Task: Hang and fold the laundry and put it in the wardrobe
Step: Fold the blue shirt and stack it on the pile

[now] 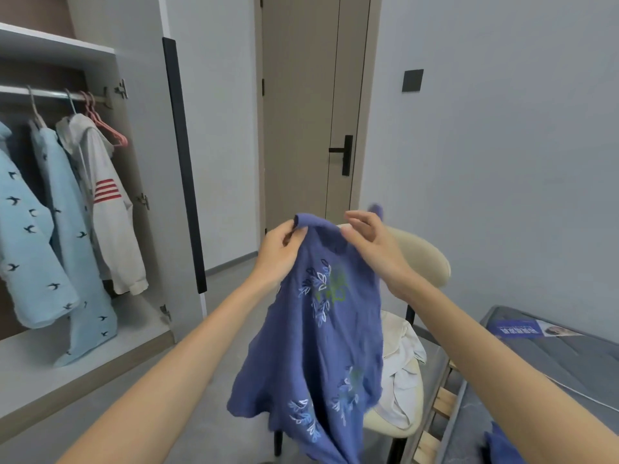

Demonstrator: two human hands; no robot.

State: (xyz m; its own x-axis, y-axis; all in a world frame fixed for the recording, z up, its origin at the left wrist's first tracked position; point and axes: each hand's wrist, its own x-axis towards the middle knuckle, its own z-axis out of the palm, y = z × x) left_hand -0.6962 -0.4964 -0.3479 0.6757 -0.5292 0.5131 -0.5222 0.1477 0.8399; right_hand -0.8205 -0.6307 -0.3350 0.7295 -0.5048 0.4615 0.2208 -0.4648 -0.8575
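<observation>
Well left of the cream chair (427,259), the open wardrobe (144,155) holds pale blue jackets (33,229) and a white jacket (110,229) on its rail. Left of the chair's back, the left hand (281,252) pinches the top edge of the blue embroidered shirt (318,346), which hangs in front of the chair. The right hand (371,246) grips the same edge. A white cloth (402,373) lies on the chair's seat.

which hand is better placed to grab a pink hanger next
Left. The pink hanger hangs in the wardrobe, on the side of the left hand; the right hand could hold the blue shirt alone.
</observation>
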